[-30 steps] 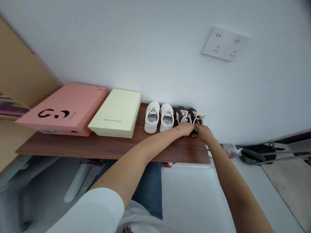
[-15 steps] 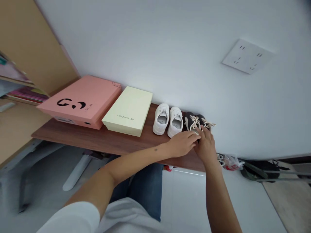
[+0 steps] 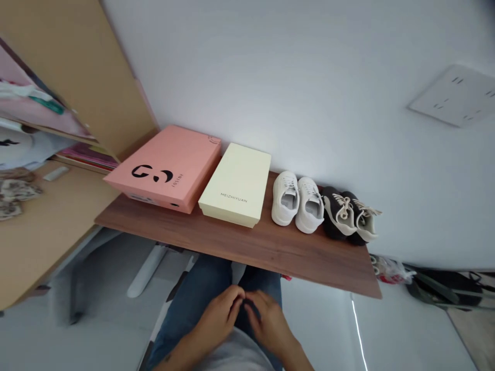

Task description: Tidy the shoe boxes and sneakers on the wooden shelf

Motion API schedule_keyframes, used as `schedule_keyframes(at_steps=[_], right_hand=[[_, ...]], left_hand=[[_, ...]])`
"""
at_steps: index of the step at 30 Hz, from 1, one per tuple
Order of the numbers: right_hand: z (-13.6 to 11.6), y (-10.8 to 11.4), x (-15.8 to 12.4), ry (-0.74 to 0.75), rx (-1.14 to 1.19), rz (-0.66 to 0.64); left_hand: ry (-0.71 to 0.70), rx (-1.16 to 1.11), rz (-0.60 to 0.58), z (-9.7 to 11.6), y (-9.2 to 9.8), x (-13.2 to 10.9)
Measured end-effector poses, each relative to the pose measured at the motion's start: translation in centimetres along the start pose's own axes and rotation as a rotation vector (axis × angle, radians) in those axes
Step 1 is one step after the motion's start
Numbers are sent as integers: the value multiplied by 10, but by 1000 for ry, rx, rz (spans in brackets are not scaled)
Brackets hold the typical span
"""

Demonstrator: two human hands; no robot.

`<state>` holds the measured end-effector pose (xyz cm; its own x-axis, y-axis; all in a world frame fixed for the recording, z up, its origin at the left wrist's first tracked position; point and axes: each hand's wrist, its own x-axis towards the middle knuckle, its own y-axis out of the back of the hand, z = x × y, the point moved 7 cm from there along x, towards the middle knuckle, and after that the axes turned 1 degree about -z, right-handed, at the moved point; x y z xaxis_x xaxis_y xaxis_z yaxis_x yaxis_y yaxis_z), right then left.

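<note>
My left hand [image 3: 220, 317] and my right hand [image 3: 268, 322] are down over my lap, both half curled, with the fingertips [image 3: 238, 296] meeting just above my blue denim jeans [image 3: 193, 304]. Neither hand is clenched or spread wide. I see nothing held between them, but my fingers hide the small gap there, so I cannot tell whether they grasp anything. Neither hand touches the shelf, and both are well apart from everything on it.

The nearest thing carrying objects is a long brown wood-grain board [image 3: 247, 247], just beyond my knees. At its left end lies a flat pink cardboard shoebox [image 3: 166, 170] with a black logo, and right beside it, almost touching, a pale yellow cardboard shoebox [image 3: 235, 185] marked MEIZHIYUAN. Next come 2 white lace-up sneakers [image 3: 297, 201], side by side, then 2 dark grey shoes with cream laces [image 3: 346, 216], close to the right end. All 4 shoes point toward the wall, their heels facing the board's front edge. The board looks narrow, so keeping the boxes and pairs in 1 row along the wall probably lets everything fit. High on the white wall at the right sits a square white socket plate [image 3: 454, 95]
</note>
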<state>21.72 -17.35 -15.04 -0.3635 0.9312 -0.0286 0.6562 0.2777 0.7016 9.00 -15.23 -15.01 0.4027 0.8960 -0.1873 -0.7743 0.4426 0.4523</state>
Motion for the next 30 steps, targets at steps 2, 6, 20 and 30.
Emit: schedule_keyframes(at_steps=[2, 6, 20, 30], right_hand=[[-5, -21, 3, -12, -51, -121], [-22, -55, 18, 9, -124, -280], [-55, -89, 48, -28, 20, -274], [-132, -100, 102, 300, 1, -313]], left_hand=[[30, 7, -14, -11, 6, -5], [42, 72, -13, -13, 31, 5], [169, 90, 512, -61, 201, -13], [261, -1013, 855, -126, 237, 19]])
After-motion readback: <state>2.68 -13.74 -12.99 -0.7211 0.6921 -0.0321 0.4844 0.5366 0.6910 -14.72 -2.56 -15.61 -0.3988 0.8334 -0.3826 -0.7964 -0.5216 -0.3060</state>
